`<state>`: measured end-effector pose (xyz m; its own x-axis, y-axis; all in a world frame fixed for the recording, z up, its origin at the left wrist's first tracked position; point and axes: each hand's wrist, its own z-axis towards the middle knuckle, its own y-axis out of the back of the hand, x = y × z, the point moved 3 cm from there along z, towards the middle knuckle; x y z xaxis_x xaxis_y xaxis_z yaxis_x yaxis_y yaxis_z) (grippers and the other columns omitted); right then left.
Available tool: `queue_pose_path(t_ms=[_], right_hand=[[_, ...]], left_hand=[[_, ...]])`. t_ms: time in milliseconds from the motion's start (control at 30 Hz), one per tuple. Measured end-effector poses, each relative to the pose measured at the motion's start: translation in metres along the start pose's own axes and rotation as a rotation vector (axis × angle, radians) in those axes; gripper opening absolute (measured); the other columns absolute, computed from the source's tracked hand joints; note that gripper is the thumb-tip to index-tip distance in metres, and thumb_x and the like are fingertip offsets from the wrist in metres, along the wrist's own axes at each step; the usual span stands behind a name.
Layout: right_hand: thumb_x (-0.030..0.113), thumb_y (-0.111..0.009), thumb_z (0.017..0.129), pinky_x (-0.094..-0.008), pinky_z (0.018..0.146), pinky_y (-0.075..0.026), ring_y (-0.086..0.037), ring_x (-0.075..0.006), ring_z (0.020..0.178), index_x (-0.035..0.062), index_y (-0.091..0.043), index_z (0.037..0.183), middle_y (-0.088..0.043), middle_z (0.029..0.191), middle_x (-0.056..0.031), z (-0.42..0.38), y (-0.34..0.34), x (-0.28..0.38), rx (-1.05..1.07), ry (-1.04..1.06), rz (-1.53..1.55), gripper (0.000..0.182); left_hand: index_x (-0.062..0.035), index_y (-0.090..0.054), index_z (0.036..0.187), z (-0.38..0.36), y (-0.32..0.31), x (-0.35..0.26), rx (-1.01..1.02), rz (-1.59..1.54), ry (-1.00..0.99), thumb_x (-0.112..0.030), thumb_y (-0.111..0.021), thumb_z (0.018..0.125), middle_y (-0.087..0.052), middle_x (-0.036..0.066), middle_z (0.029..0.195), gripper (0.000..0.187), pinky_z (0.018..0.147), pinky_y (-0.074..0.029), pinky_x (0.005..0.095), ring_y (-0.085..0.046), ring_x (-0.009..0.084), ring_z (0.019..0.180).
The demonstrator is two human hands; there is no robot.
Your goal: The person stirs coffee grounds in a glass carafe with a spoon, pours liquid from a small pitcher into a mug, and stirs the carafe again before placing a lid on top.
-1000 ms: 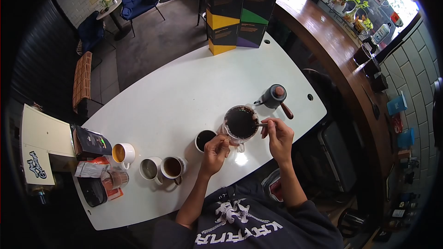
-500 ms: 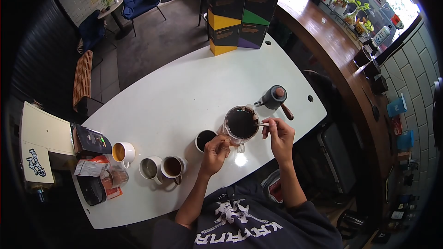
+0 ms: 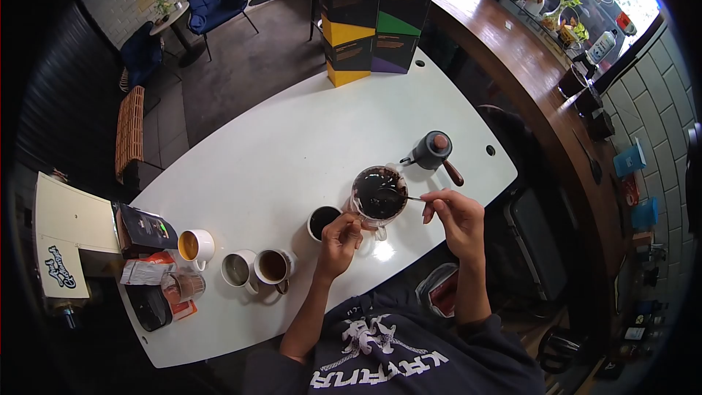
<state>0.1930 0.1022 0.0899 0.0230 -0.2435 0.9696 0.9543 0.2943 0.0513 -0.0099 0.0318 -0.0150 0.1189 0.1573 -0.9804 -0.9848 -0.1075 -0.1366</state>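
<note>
Pinching a spoon (image 3: 414, 198) between right hand (image 3: 458, 223) thumb and fingertips, left hand (image 3: 341, 241) fingers closed at the near-left rim of the dark-filled glass cup (image 3: 379, 221), right of centre on the white table (image 3: 256, 183); probably heavy, slippery, fragile, so best held by its handle (image 3: 380, 234).

Café-like room, blue chairs (image 3: 218, 9), small table (image 3: 172, 19), wooden counter (image 3: 525, 60), mugs (image 3: 205, 250)
</note>
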Motion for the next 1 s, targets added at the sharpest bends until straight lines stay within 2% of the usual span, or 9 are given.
queue_pose_path(t_ms=[67,100,167,367,1000], right_hand=[[-0.005,-0.057,0.088,-0.0268,0.063,-0.048,-0.063,-0.0149,0.066,-0.0042,-0.067,0.097,-0.063,0.072,-0.0086,0.0,0.002,0.01,0.088,0.086,-0.203,0.014],[-0.005,-0.057,0.088,-0.0268,0.063,-0.048,-0.063,-0.0149,0.066,-0.0042,-0.067,0.097,-0.063,0.072,-0.0086,0.0,0.003,0.014,0.089,0.086,-0.202,0.014],[-0.008,-0.061,0.081,-0.0276,0.061,-0.049,-0.066,-0.0179,0.066,-0.0018,-0.068,0.095,-0.065,0.074,-0.0104,0.0,0.004,0.023,0.137,0.146,-0.315,0.017],[-0.009,-0.064,0.077,-0.0278,0.062,-0.05,-0.068,-0.0196,0.068,-0.0018,-0.068,0.092,-0.067,0.075,-0.0109,0.0,0.011,0.03,0.125,0.19,-0.365,0.017],[-0.005,-0.065,0.081,-0.0268,0.059,-0.05,-0.067,-0.0176,0.064,-0.0021,-0.068,0.09,-0.066,0.071,-0.0097,0.003,0.003,0.015,0.076,0.126,-0.376,0.01]], left_hand=[[0.0,-0.055,0.085,0.0,0.0,-0.001,-0.007,0.006,-0.004,-0.022,-0.051,0.1,-0.065,0.003,0.082,0.027,0.051,-0.038,0.0196,-0.044,0.0038,0.057],[0.0,-0.055,0.085,0.001,0.0,-0.003,0.001,0.008,-0.003,-0.022,-0.051,0.1,-0.065,0.003,0.082,0.028,0.051,-0.038,0.0196,-0.045,0.0039,0.057],[-0.0001,-0.056,0.084,0.001,-0.001,-0.005,0.007,0.01,-0.002,-0.023,-0.052,0.1,-0.065,0.003,0.082,0.028,0.052,-0.038,0.0196,-0.045,0.0041,0.057],[-0.0001,-0.056,0.084,0.001,-0.001,-0.004,-0.003,0.012,0.0,-0.025,-0.052,0.1,-0.066,0.005,0.084,0.03,0.052,-0.039,0.0198,-0.045,0.0041,0.057],[0.0017,-0.055,0.086,0.001,-0.001,-0.009,0.017,0.005,0.039,-0.023,-0.051,0.1,-0.061,0.005,0.088,0.029,0.055,-0.04,0.0219,-0.048,0.0069,0.059]])
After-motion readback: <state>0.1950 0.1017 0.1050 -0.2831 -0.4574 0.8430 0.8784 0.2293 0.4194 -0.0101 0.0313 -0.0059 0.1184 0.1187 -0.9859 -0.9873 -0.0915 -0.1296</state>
